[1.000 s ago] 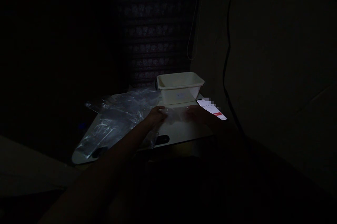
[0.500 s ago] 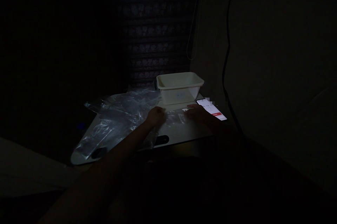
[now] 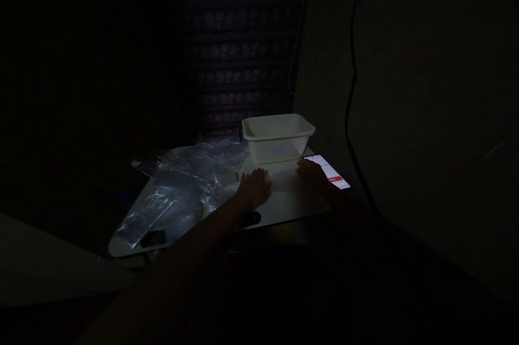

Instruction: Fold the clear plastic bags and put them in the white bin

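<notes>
In the dim head view, my left hand point(image 3: 254, 189) lies flat with its fingers spread, at the left end of a small clear plastic bag point(image 3: 283, 180) on the white table point(image 3: 284, 207). My right hand point(image 3: 311, 173) has its fingers pressed together on the right end of that bag, beside the phone. A pile of large clear plastic bags point(image 3: 174, 193) covers the left part of the table. Behind my hands stands a cream-coloured tub point(image 3: 279, 147); its inside bottom is hidden.
A lit phone point(image 3: 330, 172) lies at the table's right edge. Dark oval openings point(image 3: 250, 219) are near the front edge. A cable point(image 3: 352, 96) hangs on the right, and a patterned blind point(image 3: 235, 74) hangs behind.
My left hand has gone from closed at the bag's edge to spread flat, a little to the right. My right hand has shifted slightly right, and the small bag now looks flatter.
</notes>
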`<state>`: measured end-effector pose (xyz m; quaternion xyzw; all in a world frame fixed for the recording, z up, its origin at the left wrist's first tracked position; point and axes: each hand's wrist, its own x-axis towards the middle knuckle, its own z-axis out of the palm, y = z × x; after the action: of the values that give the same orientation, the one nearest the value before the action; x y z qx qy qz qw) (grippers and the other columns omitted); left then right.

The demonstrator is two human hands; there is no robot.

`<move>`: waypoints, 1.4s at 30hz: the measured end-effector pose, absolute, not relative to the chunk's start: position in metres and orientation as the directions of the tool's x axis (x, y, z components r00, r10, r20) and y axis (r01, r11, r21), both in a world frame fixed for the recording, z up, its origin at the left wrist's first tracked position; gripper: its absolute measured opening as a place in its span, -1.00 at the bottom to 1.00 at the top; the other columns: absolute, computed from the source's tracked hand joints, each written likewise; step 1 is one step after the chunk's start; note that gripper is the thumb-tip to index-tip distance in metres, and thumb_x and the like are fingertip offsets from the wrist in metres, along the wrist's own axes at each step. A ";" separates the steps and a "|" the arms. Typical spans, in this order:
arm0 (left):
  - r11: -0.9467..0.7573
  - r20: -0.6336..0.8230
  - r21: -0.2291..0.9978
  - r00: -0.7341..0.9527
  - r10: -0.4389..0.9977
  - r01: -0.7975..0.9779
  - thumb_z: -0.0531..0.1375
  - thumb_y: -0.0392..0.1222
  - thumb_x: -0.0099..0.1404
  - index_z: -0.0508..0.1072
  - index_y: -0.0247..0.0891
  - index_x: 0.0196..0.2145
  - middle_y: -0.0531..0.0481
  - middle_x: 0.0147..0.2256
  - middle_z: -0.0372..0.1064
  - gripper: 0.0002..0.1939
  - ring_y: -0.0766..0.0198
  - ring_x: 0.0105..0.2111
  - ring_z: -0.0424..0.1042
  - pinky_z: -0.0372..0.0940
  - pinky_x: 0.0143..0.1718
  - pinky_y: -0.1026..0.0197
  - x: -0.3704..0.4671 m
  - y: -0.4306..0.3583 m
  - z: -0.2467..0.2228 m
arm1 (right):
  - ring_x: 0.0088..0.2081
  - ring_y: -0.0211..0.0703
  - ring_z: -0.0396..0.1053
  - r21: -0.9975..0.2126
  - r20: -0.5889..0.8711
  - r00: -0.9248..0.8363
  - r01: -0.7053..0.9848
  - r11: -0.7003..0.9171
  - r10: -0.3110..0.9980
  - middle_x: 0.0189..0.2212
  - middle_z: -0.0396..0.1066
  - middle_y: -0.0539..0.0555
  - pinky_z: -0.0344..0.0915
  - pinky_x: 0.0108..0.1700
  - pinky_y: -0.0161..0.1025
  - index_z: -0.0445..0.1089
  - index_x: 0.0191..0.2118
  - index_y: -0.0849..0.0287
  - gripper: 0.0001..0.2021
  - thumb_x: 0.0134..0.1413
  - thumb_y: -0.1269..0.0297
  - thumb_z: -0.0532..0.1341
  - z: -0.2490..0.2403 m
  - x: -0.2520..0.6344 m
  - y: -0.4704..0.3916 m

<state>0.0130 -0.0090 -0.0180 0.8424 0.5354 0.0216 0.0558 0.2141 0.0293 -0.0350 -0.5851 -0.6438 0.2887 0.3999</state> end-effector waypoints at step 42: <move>-0.370 -0.041 -0.027 0.369 0.929 0.929 -0.26 -0.10 0.22 -0.04 -0.49 0.09 -0.24 0.12 -0.22 -0.45 0.05 0.11 -0.20 -0.33 -0.01 -0.24 0.023 -0.021 -0.024 | 0.10 0.01 -0.09 -0.169 0.332 -0.454 0.834 0.526 0.827 0.02 0.12 0.19 -0.38 0.05 0.19 0.24 -0.17 0.15 -0.75 0.03 0.27 -0.04 -0.053 0.195 -0.001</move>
<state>0.0229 -0.0215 -0.0244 0.8272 0.5614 -0.0246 0.0004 0.1951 -0.0011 -0.0525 -0.4868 -0.8527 -0.0090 0.1893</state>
